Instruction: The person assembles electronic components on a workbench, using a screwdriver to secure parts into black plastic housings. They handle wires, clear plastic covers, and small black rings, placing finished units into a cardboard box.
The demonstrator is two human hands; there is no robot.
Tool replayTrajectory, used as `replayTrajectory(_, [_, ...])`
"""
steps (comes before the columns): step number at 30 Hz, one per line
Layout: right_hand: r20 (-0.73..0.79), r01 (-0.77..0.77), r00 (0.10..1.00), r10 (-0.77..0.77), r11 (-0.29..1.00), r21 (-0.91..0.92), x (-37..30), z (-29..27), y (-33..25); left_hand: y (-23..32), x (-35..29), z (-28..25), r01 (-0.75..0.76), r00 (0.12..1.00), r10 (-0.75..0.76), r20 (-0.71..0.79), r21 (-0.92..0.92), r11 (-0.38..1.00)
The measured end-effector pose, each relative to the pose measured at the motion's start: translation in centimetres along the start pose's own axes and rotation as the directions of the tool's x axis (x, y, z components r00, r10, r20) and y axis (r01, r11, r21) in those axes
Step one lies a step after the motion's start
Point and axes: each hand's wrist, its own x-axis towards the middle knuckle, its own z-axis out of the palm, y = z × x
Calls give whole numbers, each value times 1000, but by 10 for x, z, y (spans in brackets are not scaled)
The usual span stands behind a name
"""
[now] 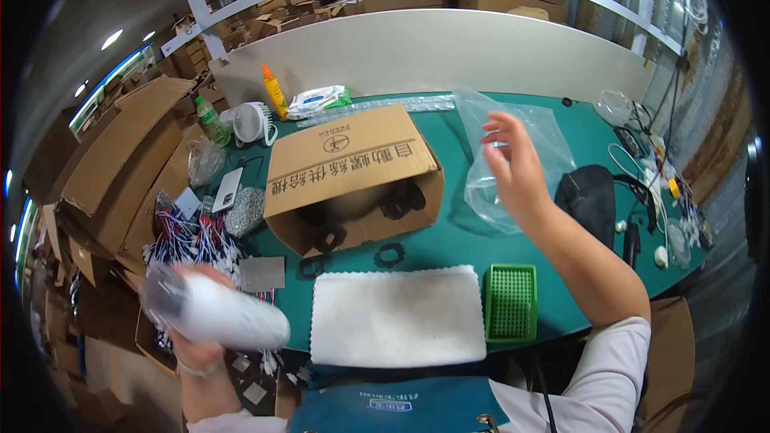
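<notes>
On the left, my left hand (197,350) is wrapped round a white cylindrical thing (237,317) with a dark, see-through end. Motion blurs it, so its exact kind is unclear. It is tilted above the table's near left edge, beside bundles of coloured wires (196,232). My right hand (513,164) is raised at the right, fingers apart and slightly bent, holding nothing I can see. Behind and below that hand lies a clear plastic bag (485,192); whether they touch I cannot tell. A white cloth (397,317) with scalloped edges lies flat in front of me.
An open cardboard box (353,156) holding black ring-shaped parts stands mid-table. One black ring (390,254) lies before it. A green basket (511,305) sits right of the cloth, a black pouch (585,200) beyond. A white fan (253,123) and green bottle (212,120) stand back left.
</notes>
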Motion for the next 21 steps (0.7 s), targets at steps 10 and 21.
replayTrajectory(10, [142,-319,901,410,848,-423,126,97,190,-150,114,-91,172,842,163,-513,543,822])
replayTrajectory(21, [201,-146,888,412,670,-728,137,96,280,-212,141,-78,317,861,-28,-508,491,811])
